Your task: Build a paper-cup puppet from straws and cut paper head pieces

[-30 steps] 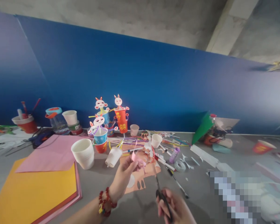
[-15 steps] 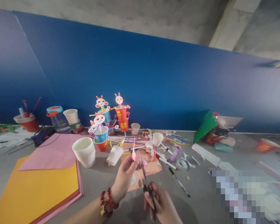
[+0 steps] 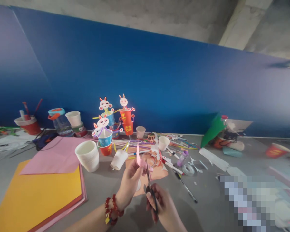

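Between the thumb and fingers of my left hand (image 3: 130, 177) is a small piece of pink paper (image 3: 138, 157), with a thin curved strip standing up from it. My right hand (image 3: 163, 204) grips black-handled scissors (image 3: 148, 183). Their blades point up and away from me, beside the pink paper close to my left fingertips. Whether the blades touch the paper, I cannot tell. Under both hands lies a cut-up sheet of orange-pink paper (image 3: 159, 173). A white paper cup with straws (image 3: 119, 159) rests tilted just beyond my left hand.
Rabbit figures on paper cups (image 3: 104, 140) stand near the blue wall (image 3: 145, 71). A stack of white cups (image 3: 87, 156) and coloured paper sheets (image 3: 45, 190) are at left. A pen (image 3: 186, 187), a tape roll (image 3: 188, 169) and several markers lie right of my hands.
My right hand and the scissors have shifted slightly up and left, nearer my left hand. My left hand keeps its hold on the pink paper.
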`<state>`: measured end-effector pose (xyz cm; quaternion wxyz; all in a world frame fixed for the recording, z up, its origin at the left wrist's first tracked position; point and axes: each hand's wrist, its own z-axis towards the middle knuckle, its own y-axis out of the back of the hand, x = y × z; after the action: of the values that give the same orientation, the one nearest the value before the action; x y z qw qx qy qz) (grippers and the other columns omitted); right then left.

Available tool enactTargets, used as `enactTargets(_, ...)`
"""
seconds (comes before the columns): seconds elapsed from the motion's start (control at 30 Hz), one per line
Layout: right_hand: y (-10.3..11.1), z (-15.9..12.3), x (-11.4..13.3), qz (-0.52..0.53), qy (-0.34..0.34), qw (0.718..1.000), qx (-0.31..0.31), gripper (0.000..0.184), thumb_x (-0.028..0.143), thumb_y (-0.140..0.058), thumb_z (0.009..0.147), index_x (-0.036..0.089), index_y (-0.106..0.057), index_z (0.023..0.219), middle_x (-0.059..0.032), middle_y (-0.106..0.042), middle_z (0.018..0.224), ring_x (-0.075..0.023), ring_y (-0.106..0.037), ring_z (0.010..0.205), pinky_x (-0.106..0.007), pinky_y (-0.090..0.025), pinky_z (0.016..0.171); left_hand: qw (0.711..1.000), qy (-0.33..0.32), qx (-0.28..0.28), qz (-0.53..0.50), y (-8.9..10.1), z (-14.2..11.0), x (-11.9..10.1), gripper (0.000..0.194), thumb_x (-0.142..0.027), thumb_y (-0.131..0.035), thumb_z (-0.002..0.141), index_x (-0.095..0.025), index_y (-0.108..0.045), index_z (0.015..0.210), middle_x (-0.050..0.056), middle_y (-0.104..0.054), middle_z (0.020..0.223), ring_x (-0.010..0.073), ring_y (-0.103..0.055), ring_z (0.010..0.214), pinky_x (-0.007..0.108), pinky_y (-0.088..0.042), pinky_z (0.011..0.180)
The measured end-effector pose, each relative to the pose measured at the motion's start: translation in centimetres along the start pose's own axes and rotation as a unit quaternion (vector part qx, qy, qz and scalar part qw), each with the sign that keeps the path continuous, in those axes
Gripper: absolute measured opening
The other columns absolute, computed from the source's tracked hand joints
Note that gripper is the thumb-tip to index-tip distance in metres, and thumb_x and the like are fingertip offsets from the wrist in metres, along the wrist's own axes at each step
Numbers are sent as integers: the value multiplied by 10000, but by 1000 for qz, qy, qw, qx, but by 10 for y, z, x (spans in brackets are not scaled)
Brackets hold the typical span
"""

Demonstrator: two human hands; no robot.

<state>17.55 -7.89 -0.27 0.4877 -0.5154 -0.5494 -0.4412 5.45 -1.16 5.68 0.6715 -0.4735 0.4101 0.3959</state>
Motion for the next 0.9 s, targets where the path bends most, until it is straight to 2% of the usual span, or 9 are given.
enactTargets(0.4,-1,2,8,-27,-14,999,-13,680,876,-536,648,209,-436,734,54,-542,489,-27,-342,270,-153,-227,276,1000,2,-19,4,-3,0,-5,297,-455,-737,775,-180,-633,726,-4,-620,658,130,-509,614,263,-455,627)
enactTargets(0.9,2,0,20,-45,-25,999,-15,664,866,-543,639,214,-431,699,65,-518,465,-25,-303,271,-161,-210,277,1000,4,18,-7,1,3,-3,248,-396,-704,819,-177,-622,736,14,-663,690,135,-529,627,264,-430,630)
